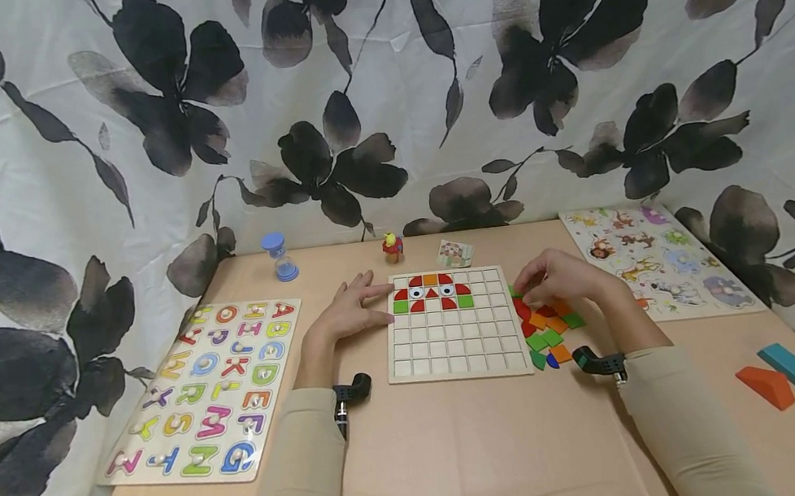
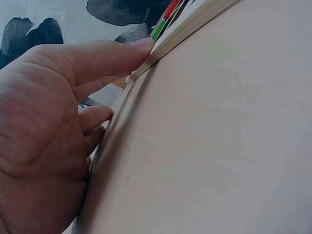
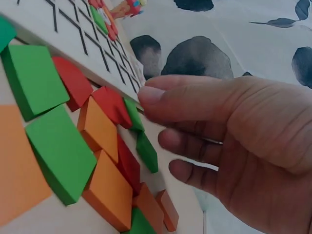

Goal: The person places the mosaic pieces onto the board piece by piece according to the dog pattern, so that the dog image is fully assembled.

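Observation:
A white board with a square grid [image 1: 453, 346] lies mid-table; red, green, orange and eye-patterned tiles [image 1: 432, 293] fill part of its upper rows. My left hand [image 1: 349, 309] rests at the board's left edge, its thumb and index finger stretched out and touching it. To the right of the board is a loose pile of colored pieces [image 1: 550, 330] in red, orange, green and blue. Over the upper part of this pile hovers my right hand [image 1: 563, 276], fingers loosely bent. In the right wrist view its thumb lies close to the index finger, and no piece shows between them.
An alphabet puzzle board [image 1: 215, 391] lies left, an animal puzzle board [image 1: 657, 263] back right. Along the back stand a blue sand timer [image 1: 281, 257], a small toy figure [image 1: 393, 248] and a picture card [image 1: 455, 254]. Orange [image 1: 767, 386] and blue blocks [image 1: 791, 367] lie front right.

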Action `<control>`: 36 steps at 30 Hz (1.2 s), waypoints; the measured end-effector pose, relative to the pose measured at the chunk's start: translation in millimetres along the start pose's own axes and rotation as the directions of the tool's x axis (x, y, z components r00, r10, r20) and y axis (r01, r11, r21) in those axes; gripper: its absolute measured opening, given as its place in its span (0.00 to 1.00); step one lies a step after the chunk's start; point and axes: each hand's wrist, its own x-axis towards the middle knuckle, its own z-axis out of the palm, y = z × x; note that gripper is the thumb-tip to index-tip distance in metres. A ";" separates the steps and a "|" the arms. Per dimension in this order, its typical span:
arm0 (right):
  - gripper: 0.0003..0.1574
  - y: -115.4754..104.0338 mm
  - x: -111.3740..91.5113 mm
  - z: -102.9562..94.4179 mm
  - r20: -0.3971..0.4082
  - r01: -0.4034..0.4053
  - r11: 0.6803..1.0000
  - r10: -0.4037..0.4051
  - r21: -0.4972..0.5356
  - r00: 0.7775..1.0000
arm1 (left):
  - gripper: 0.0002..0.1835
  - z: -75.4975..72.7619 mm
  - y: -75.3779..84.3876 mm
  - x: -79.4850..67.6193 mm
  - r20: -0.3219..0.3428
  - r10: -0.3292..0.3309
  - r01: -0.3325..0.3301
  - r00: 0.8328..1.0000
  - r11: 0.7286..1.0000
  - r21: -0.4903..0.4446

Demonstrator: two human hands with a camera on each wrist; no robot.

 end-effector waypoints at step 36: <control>0.07 -69.7 33.7 42.0 -0.088 0.237 0.959 -0.226 0.154 0.970 | 0.34 -1.8 1.2 -2.5 0.009 0.017 -0.017 1.000 1.000 -0.014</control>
